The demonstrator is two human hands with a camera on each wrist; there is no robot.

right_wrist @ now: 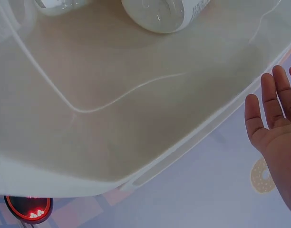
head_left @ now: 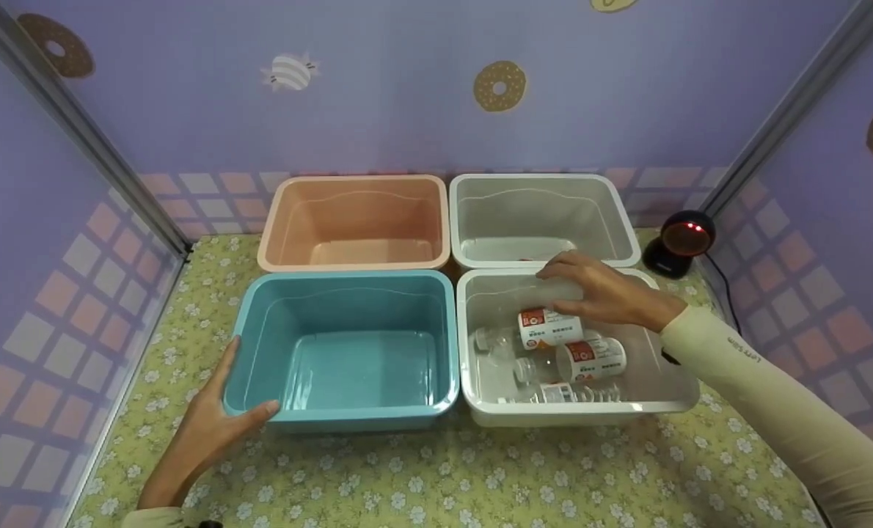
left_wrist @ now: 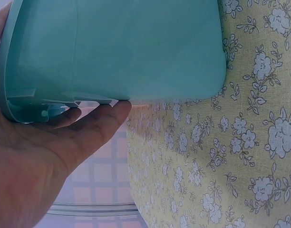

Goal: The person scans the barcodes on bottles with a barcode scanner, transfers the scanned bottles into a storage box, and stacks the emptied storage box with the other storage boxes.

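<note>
My left hand (head_left: 205, 422) grips the near left corner of a blue plastic bin (head_left: 363, 418), thumb at the front rim and fingers along the outer side wall. The left wrist view shows those fingers (left_wrist: 95, 121) extended against the wall below the rim. My right hand (head_left: 601, 290), palm down and fingers apart, is over the far part of the front white bin (head_left: 568, 407) and holds nothing. In that bin lie several clear plastic bottles; two have red and white labels, one label nearest my hand (head_left: 550, 328), another (head_left: 592, 359) beside it.
Behind stand an orange bin (head_left: 356, 266) and a second white bin (head_left: 543, 178), whose near rim hides most of something red inside. A black scanner (head_left: 678, 242) with red lights stands at the back right, its cable trailing beside the wall. Flowered cloth (head_left: 407, 477) covers the table.
</note>
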